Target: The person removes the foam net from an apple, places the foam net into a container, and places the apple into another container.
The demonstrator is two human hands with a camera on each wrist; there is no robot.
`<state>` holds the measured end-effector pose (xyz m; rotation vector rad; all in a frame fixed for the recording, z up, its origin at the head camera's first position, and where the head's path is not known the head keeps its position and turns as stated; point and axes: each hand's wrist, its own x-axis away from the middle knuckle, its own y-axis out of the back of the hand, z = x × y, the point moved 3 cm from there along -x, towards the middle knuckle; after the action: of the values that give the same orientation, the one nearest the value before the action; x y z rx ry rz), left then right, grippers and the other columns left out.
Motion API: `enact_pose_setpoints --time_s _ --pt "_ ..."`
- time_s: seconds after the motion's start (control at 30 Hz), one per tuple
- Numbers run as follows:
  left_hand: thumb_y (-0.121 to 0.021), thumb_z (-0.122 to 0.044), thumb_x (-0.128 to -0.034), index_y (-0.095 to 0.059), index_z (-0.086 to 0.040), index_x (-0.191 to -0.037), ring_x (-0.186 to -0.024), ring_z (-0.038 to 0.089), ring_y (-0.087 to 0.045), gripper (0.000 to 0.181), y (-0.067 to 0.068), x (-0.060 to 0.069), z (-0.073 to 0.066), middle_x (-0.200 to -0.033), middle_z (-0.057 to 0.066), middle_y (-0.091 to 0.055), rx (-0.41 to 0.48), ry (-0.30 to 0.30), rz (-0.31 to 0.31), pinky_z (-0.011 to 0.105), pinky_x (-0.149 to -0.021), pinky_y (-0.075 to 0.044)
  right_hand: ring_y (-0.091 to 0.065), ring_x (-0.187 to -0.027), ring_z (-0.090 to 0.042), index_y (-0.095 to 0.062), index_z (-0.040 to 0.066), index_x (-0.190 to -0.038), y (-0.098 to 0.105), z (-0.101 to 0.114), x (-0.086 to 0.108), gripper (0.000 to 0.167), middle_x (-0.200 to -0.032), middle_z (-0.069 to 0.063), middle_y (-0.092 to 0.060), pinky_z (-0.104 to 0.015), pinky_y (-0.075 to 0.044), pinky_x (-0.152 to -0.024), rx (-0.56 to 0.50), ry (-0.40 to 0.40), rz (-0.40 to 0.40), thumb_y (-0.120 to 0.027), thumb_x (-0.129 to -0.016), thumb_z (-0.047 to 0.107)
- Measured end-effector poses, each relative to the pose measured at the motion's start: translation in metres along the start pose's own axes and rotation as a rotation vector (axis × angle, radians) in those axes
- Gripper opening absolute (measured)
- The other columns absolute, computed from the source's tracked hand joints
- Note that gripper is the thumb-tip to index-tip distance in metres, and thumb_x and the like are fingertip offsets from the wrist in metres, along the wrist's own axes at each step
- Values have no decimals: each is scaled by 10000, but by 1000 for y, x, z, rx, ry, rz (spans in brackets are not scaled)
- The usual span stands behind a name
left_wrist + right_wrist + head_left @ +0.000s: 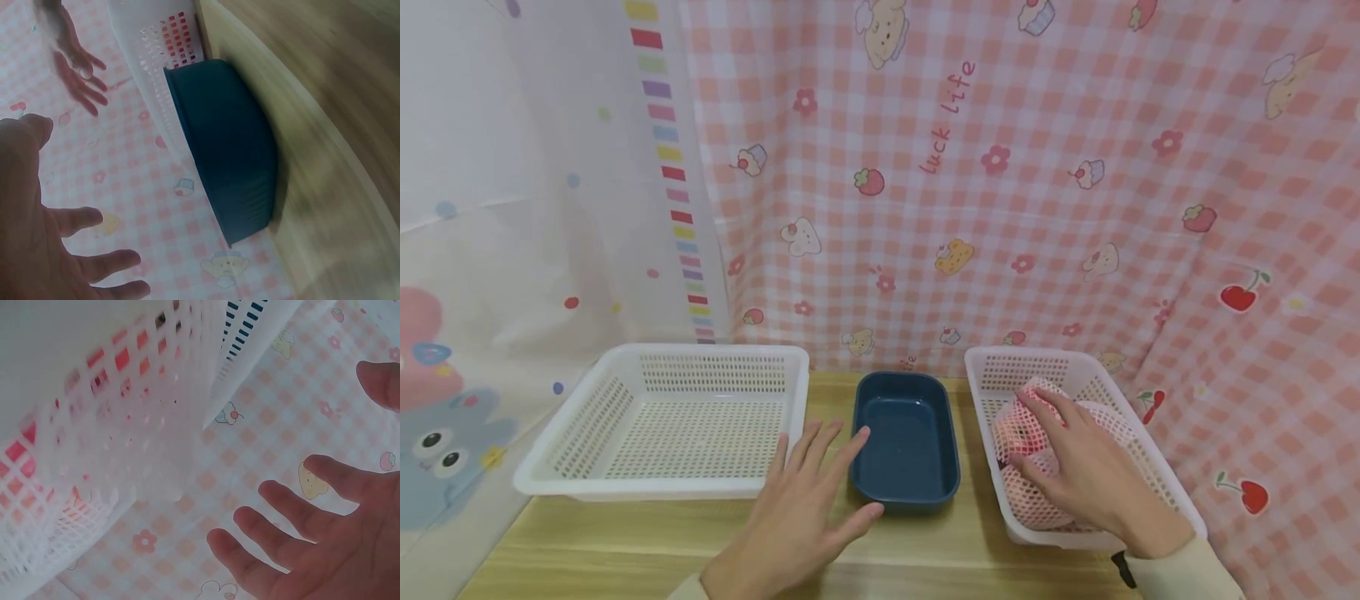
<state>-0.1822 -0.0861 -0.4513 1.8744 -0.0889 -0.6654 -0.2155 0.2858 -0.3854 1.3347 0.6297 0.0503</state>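
My right hand [1093,475] is over the right white basket [1060,537], fingers spread and holding nothing. In the right wrist view its fingers [269,537] stand apart from the basket. Inside that basket lie several round reddish fruits in pale foam nets, among them a rear-left fruit [1017,437] and a front fruit [1033,504]; the hand hides part of them. My left hand [793,508], also spread and holding nothing, hovers between the left white basket [655,489] and the dark blue tray [902,454]. No item shows in the tray.
All three containers stand in a row on a wooden table [647,542]. Behind them hangs a pink checked curtain [910,217], which continues along the right side. A pale printed sheet [550,250] hangs at the left. A small black object [1123,569] shows beside the right sleeve.
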Motion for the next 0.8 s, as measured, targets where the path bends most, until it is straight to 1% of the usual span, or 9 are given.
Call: enact_pose_setpoints --time_s 0.1,0.23,0.43,0.6,0.8 --pt "-573 -794 -1109 -406 -322 -1821 -1690 497 -446 871 -2 -3 -4 -1805 171 -503 14 -10 18 872 -1322 -326 -670 -1423 -561 -536 124 -1721 1 -3 -4 824 -1679 -260 -602 -768 -589 -1078 -11 -10 26 -860 -1036 448" --pt "-546 -799 -1119 -393 -305 -1827 -1706 488 -423 876 -6 -8 -11 -1840 160 -462 34 -28 39 867 -1328 -320 -667 -1430 -556 -541 111 -1718 2 -7 -8 794 -1686 -270 -598 -762 -594 -1077 -24 -25 55 -837 -1062 445" --pt "-556 -774 -1127 -381 -304 -1829 -1731 513 -397 863 -12 -18 -22 -1855 166 -448 71 -52 84 877 -1338 -289 -630 -1488 -545 -532 121 -1734 0 -11 -14 770 -1706 -268 -585 -760 -594 -1102 -37 -71 114 -786 -1099 474" --pt "-540 -769 -1135 -394 -309 -1822 -1734 515 -395 840 -18 -24 -32 -1838 178 -465 107 -85 97 878 -1328 -311 -619 -1499 -569 -545 118 -1727 -4 -15 -21 760 -1693 -290 -588 -769 -584 -1117 -39 -80 150 -784 -1098 473" --pt "-516 -767 -1146 -384 -323 -1825 -1728 511 -405 823 -23 -26 -40 -1829 173 -472 119 -109 97 857 -1331 -332 -624 -1481 -597 -561 103 -1708 -9 -21 -30 743 -1663 -314 -609 -795 -567 -1122 -28 -78 177 -768 -1108 491"
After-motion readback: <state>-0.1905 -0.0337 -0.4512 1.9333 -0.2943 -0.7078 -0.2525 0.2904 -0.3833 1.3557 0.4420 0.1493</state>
